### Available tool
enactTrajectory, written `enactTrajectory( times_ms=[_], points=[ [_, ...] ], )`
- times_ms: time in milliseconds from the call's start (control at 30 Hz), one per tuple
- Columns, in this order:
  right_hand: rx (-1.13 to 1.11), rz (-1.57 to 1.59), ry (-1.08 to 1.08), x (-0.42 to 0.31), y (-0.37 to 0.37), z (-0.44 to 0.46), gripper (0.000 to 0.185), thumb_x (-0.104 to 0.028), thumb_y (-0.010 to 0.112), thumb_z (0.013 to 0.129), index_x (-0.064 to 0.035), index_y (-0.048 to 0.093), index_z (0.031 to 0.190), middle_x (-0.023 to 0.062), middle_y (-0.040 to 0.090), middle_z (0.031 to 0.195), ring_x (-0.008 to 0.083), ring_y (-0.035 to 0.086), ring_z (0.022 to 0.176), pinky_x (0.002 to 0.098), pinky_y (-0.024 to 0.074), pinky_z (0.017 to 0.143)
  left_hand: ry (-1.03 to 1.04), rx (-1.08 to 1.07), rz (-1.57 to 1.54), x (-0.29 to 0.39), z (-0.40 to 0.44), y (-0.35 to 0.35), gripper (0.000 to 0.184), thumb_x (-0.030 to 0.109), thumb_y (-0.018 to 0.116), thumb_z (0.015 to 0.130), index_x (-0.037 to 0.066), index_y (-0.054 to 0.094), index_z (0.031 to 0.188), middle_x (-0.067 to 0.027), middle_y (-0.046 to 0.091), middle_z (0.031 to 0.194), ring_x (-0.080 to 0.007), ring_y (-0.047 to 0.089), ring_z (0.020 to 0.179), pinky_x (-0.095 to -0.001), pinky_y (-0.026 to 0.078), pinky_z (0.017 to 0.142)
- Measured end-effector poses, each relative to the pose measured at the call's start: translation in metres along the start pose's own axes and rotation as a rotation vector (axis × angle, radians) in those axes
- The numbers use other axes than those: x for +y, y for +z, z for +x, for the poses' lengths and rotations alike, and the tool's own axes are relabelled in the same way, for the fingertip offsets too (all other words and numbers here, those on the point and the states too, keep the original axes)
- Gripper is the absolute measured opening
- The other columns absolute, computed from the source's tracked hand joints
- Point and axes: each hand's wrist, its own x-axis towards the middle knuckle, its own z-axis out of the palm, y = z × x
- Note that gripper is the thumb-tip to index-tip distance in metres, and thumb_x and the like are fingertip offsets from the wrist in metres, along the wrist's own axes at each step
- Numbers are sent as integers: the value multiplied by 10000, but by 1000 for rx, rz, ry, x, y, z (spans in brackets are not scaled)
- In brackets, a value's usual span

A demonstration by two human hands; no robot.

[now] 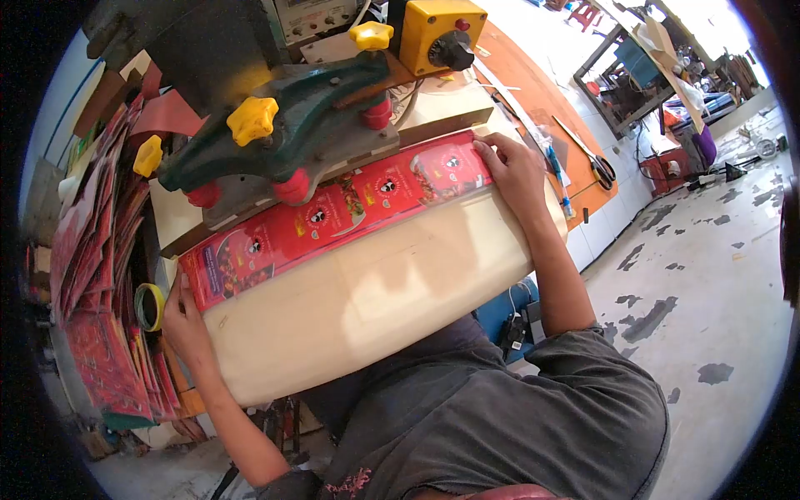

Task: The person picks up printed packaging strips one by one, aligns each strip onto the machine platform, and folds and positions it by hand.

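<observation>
A long red printed strip (333,218) lies flat on the cream work surface (358,312), its far edge along the metal guide bar of a dark green machine (333,108). At the strip's right end, my right hand (515,167) pinches the corner between thumb and fingers. My left hand (185,321) is at the left end, its fingers together on the strip's edge; part of its grip is hidden. The machine's red rollers or feet (292,187) stand just beyond the strip.
Stacked red printed sheets (104,267) and a yellow tape roll (150,307) are at the left. A yellow control box (440,37) with a black knob stands behind. Scissors (602,169) lie on the orange board at the right, near a blue cutter (553,160).
</observation>
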Motion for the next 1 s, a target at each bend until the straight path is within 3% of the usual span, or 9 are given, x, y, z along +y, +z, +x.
enactTrajectory(
  times_ms=[367, 433, 567, 667, 733, 767, 800, 933, 1000],
  points=[
    [-19, -11, 34, -9, -4, 0, 355, -444, 695, 942, -117, 793, 1036, 123, 665, 700, 263, 643, 657, 397, 482, 661, 30, 26, 53, 2, -2, -1, 375, 242, 500, 1070, 37, 655, 1343, -202, 707, 1233, -332, 704, 1086, -382, 514, 933],
    [-46, 2, 81, -14, -6, -1, 319, -407, 674, 954, -118, 782, 1033, 147, 698, 758, 321, 681, 743, 446, 509, 713, -11, 1, 15, 3, -2, -1, 367, 237, 499, 1070, 50, 660, 1341, -199, 707, 1233, -324, 708, 1067, -378, 516, 921],
    [-49, 12, 94, -17, -7, -1, 308, -395, 685, 948, -117, 783, 1035, 142, 681, 738, 317, 667, 723, 445, 497, 697, -102, -20, 130, 8, -3, -6, 368, 258, 520, 1065, 56, 663, 1337, -197, 708, 1229, -324, 707, 1060, -370, 512, 922],
    [-79, -12, 112, -14, -8, -1, 299, -382, 689, 946, -115, 783, 1043, 139, 664, 718, 312, 655, 708, 440, 489, 688, -42, 2, 2, 4, -3, -2, 378, 294, 543, 1058, 62, 669, 1330, -199, 711, 1215, -332, 704, 1067, -367, 511, 920],
    [-7, 6, 59, -20, -7, 0, 312, -408, 709, 939, -114, 786, 1008, 99, 625, 651, 237, 617, 624, 392, 454, 627, 34, 48, 7, -2, -3, 1, 399, 333, 561, 1052, 51, 680, 1309, -205, 711, 1208, -341, 699, 1075, -371, 510, 923],
    [-83, 7, 154, -25, -13, -2, 297, -369, 687, 946, -105, 779, 1047, 158, 656, 715, 305, 647, 692, 427, 481, 675, 26, 58, 14, -5, -3, 2, 399, 333, 561, 1052, 51, 680, 1309, -205, 711, 1208, -341, 699, 1075, -371, 510, 923],
    [-92, 20, 141, -26, -11, -3, 297, -369, 687, 946, -105, 779, 1047, 158, 656, 715, 305, 647, 692, 427, 481, 675, 60, 75, -23, -8, -2, 4, 400, 340, 564, 1050, 48, 687, 1294, -213, 713, 1190, -347, 701, 1069, -378, 515, 914],
    [-23, 159, 12, -7, 0, -1, 301, -345, 662, 963, -79, 765, 1061, 190, 676, 747, 274, 658, 689, 416, 486, 678, 23, 114, -60, -9, -5, 5, 388, 354, 576, 1041, 39, 727, 1209, -243, 715, 1092, -392, 702, 1002, -416, 529, 860],
    [-63, 119, 50, -5, 0, -1, 313, -310, 640, 998, -38, 745, 1111, 165, 736, 832, 172, 672, 739, 340, 497, 691, 26, 151, -26, -11, -4, 4, 376, 346, 585, 1033, 29, 743, 1160, -247, 716, 1051, -406, 698, 962, -431, 531, 831]
  ],
)
